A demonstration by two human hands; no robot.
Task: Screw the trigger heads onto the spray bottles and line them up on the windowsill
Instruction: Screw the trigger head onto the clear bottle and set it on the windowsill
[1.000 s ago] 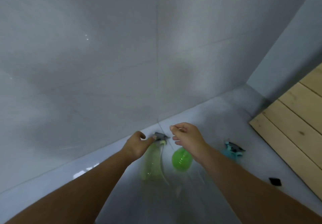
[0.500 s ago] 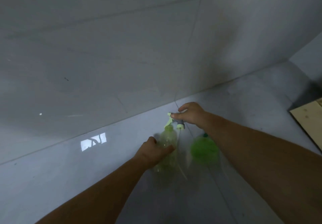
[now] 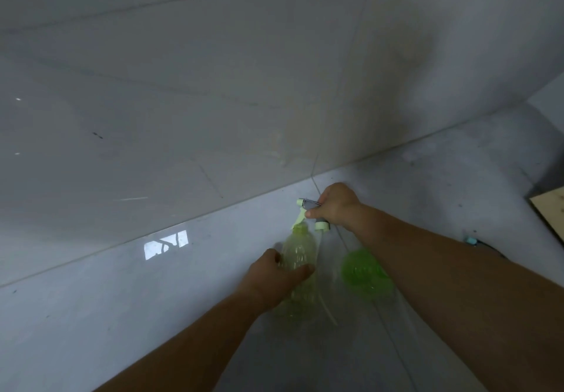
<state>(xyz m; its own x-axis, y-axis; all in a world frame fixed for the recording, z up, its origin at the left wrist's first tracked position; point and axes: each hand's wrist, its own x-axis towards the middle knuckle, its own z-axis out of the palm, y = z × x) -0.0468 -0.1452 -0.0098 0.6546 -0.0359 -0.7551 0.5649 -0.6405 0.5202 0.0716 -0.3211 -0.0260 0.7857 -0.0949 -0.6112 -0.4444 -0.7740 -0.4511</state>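
A pale yellow-green clear spray bottle (image 3: pixel 297 257) stands on the grey tiled surface (image 3: pixel 128 300), its neck bare. My left hand (image 3: pixel 274 278) grips its body. My right hand (image 3: pixel 337 205) holds a pale green and grey trigger head (image 3: pixel 306 205) just above and right of the neck; its white screw collar (image 3: pixel 322 226) hangs beside the neck and its thin dip tube (image 3: pixel 325 306) trails down outside the bottle. A bright green bottle (image 3: pixel 363 272) stands to the right, partly behind my right forearm.
A glossy grey tiled wall (image 3: pixel 213 86) rises right behind the bottles. A teal trigger part (image 3: pixel 471 241) peeks out past my right forearm. A wooden panel corner (image 3: pixel 549 208) shows at the right edge. A bright window reflection (image 3: pixel 166 244) lies on the tiles to the left.
My left hand slid from the bottle's neck down to its body. My right hand took the trigger head and lifted it off the neck, to the right. The view swung left.
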